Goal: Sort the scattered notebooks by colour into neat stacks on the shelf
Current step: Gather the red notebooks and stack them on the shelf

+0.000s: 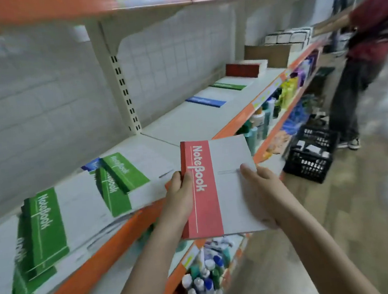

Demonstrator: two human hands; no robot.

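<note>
A red-spined notebook (218,187) is held in front of the shelf edge. My left hand (180,196) grips its spine side, thumb on the cover. My right hand (260,187) holds its right edge, thumb on top. Several green-spined notebooks (117,178) lie overlapping on the white shelf (185,123) to the left, with more green ones (41,230) nearer, and a blue spine (92,164) peeks out behind them. Farther along the shelf lie a blue notebook (206,101), a green notebook (228,85) and a red stack (243,69).
A person in a red top (368,40) stands at the far right, reaching to the shelf. A black crate (311,156) sits on the floor. Bottles (202,284) fill the lower shelves. Boxes (271,53) stand at the shelf's far end.
</note>
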